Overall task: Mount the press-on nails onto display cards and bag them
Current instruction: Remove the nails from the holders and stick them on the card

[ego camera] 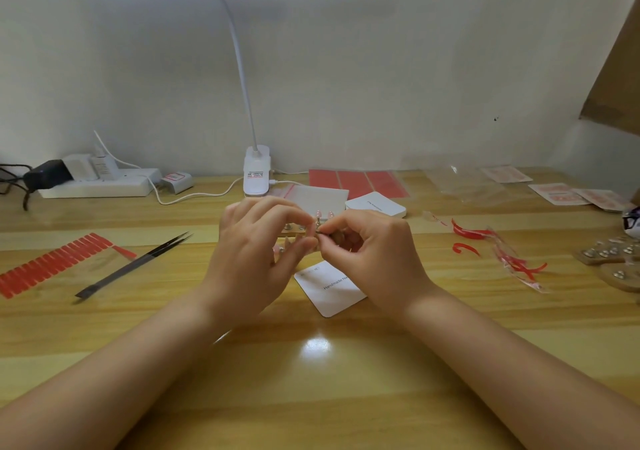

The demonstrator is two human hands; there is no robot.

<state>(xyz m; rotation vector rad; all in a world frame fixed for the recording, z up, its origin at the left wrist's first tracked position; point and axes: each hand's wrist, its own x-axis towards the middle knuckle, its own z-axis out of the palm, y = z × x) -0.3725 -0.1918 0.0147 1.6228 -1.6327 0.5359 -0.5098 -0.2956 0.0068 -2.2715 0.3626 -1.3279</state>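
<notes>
My left hand (256, 252) and right hand (374, 255) pinch 1 tiny pink press-on nail (318, 238) mid-frame; a loose grip could drop it on the wooden worktop (311, 397).

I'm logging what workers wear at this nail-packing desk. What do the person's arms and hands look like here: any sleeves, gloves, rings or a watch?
Both forearms are bare from the bottom of the picture up to the wrists; no sleeve shows. The left hand and right hand wear no gloves, and no watch, bracelet or ring is visible on the parts that show. The fingernails are too small to judge.
</notes>
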